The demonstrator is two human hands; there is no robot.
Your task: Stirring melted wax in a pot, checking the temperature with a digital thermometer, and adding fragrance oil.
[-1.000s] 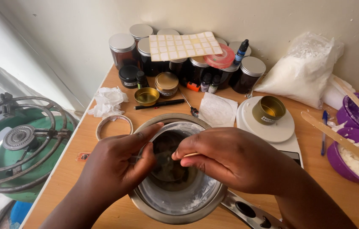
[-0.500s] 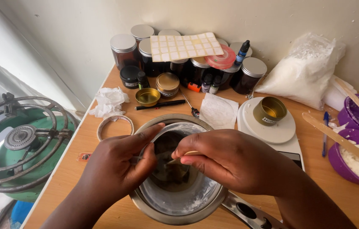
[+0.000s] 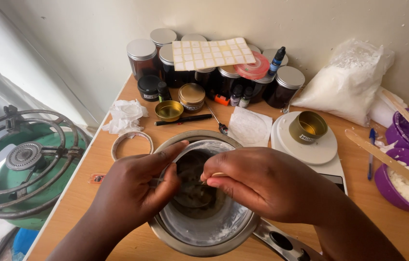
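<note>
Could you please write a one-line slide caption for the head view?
Both hands, left and right, work inside a metal pot on a cluttered wooden table.

Both forearms come up from the lower edge of the view and angle toward each other. The left hand (image 3: 134, 193) is curled, palm turned inward, its thumb stretched up and to the right and its fingers bent beneath. The right hand (image 3: 267, 186) lies knuckles up, wrist low on the right, its fingertips pinched together and pointing left, close to the left thumb.
</note>
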